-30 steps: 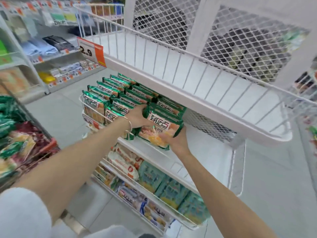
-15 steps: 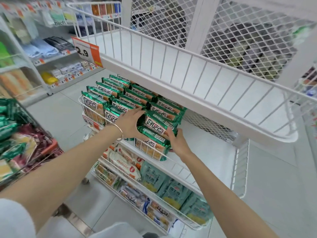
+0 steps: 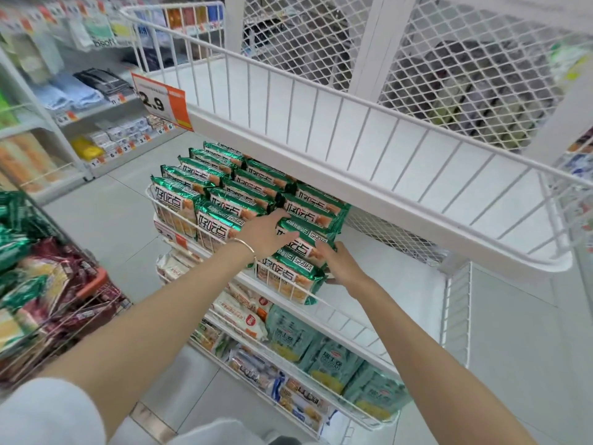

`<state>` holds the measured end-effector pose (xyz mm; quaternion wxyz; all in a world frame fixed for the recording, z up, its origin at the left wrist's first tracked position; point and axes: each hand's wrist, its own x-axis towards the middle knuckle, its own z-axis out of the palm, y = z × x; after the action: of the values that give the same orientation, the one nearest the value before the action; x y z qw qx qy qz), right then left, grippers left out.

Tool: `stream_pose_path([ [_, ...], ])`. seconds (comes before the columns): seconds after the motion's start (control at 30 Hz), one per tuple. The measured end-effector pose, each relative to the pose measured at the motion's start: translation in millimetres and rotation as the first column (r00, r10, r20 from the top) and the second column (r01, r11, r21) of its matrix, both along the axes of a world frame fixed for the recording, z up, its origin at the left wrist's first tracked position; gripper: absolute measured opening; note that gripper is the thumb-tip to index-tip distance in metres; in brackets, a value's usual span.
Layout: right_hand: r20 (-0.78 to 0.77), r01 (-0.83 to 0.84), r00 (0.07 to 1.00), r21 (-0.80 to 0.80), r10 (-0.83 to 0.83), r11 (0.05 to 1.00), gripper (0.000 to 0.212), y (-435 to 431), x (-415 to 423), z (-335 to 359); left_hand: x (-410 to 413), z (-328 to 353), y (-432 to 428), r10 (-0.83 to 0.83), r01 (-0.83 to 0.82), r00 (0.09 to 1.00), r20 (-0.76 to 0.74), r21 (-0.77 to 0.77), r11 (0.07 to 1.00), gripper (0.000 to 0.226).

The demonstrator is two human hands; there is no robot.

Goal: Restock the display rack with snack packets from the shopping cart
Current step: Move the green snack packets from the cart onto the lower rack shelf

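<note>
**A:** A shop aisle with a pale tiled floor [image 3: 106,220], and a white wire display rack [image 3: 353,187] straight ahead. What's different from a second ago?

**B:** The green foil snack packet [image 3: 305,242] was up in the air, tilted face-out above the rail. Now it's down in the third column on the middle shelf [image 3: 391,274]. Another of its kind stands just in front of it at the rail.

**A:** And the hands?

**B:** Both are on it. The left hand [image 3: 266,234] has its fingers along the top edge and its thumb on the face. The right hand [image 3: 340,268] curls round the right end. Neither has let go.

**A:** So it's being seated?

**B:** I'd judge so, squared up against the matching packet columns [image 3: 205,187] on its left. White shelf board shows to its right, so there's room for more.

**A:** Is there any supply left?

**B:** The red-rimmed wire shopping cart [image 3: 96,281] at the left is heaped with packets. Plenty remains to do.
</note>
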<state>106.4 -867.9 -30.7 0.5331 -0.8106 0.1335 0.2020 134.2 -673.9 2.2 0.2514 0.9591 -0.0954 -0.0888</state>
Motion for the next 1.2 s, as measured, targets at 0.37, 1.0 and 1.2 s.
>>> stream_pose_path([
  [0.37,-0.011,0.013,1.0,-0.074,-0.014,0.997,0.092,36.5,20.4,-19.2,17.0,-16.6,18.1,-0.231,0.113,0.966,0.118,0.611,0.784,0.063],
  [1.0,-0.364,0.231,0.928,0.381,-0.085,0.895,0.062,43.0,1.8,-8.2,15.8,-41.2,45.8,-0.114,0.09,0.993,0.039,0.388,0.917,0.074],
  [1.2,-0.015,0.28,0.959,0.19,-0.282,0.941,0.111,25.4,23.2,-19.0,15.4,-40.4,52.1,-0.145,0.128,0.989,0.014,0.394,0.91,0.122],
])
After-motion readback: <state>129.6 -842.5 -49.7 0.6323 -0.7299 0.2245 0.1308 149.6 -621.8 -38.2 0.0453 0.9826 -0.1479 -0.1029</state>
